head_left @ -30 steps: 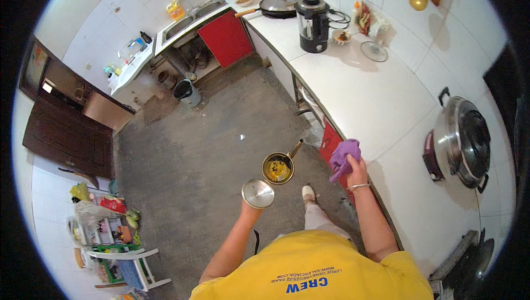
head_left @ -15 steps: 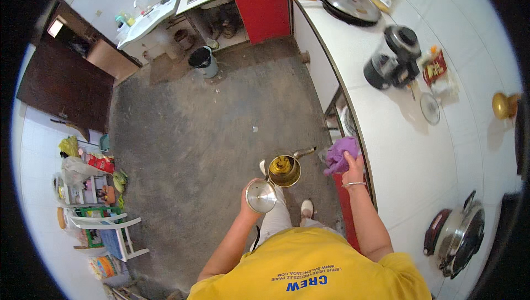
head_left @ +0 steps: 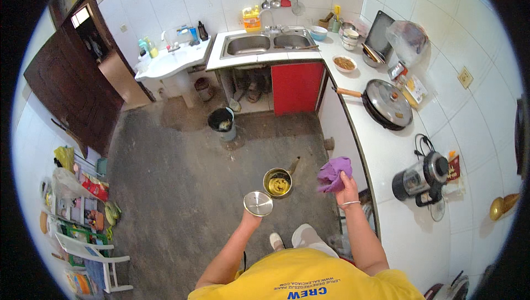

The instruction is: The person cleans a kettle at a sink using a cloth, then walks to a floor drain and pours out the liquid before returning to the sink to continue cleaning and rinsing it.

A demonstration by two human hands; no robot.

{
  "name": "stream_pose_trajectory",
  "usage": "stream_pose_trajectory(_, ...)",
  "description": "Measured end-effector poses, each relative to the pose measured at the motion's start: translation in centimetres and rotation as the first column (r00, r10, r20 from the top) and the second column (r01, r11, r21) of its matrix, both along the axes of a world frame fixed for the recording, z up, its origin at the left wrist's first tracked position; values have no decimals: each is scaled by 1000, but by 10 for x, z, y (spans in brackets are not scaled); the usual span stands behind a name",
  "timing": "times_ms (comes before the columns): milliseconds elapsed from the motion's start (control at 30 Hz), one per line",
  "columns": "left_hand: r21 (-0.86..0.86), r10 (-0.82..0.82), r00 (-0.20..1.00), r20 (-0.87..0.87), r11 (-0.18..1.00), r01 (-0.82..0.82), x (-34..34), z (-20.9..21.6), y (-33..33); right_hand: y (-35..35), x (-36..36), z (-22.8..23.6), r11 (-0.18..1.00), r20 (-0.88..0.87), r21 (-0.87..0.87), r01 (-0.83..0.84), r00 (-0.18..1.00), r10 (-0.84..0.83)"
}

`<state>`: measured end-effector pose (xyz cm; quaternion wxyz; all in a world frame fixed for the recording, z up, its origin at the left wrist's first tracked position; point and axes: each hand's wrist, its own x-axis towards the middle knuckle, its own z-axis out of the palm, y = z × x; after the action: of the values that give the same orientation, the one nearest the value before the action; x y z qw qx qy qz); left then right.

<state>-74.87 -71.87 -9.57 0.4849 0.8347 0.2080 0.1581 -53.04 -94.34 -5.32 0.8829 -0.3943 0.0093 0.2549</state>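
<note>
My left hand (head_left: pixel 252 218) is closed on a metal pot (head_left: pixel 277 182), out in front of me above the floor. Its round silver lid (head_left: pixel 258 203) lies tipped back over my fingers and hides most of the grip. Inside the pot, yellowish and dark patches show. A narrow spout or handle (head_left: pixel 294 165) sticks out from its far right side; I cannot tell which. My right hand (head_left: pixel 348 191) grips a crumpled purple cloth (head_left: pixel 334 174) beside the counter edge.
The white counter (head_left: pixel 381 151) runs along my right with a lidded frying pan (head_left: pixel 388 104) and a blender-like appliance (head_left: pixel 422 178). Ahead are a double sink (head_left: pixel 248 45), a red cabinet door (head_left: pixel 297 89) and a bucket (head_left: pixel 222 126). A white chair (head_left: pixel 91 250) stands at left.
I have moved ahead and my view has lifted, so the sink and far wall now show more. Both hands still hold the pot and the cloth.
</note>
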Motion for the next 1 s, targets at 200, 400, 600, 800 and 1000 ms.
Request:
stream_pose_trajectory(200,-135,134,985,108,984,-119,89,-26,100,97,94,-34,994,55,-79,73,996,-68)
stream_pose_trajectory(400,-536,339,941,-10,792,-291,187,-12,196,198,235,-66,987,-145,-142,73,985,-94)
stream_pose_trajectory(600,-460,474,878,-69,765,-450,306,38,274,309,394,-69,997,-101,-43,-59,993,55)
stream_pose_trajectory(800,-457,481,873,74,795,-400,393,59,360,429,532,-31,982,295,-191,5,954,52)
stream_pose_trajectory(1000,-461,407,910,71,823,-332,486,34,454,502,616,-30,812,619,-475,339,784,35)
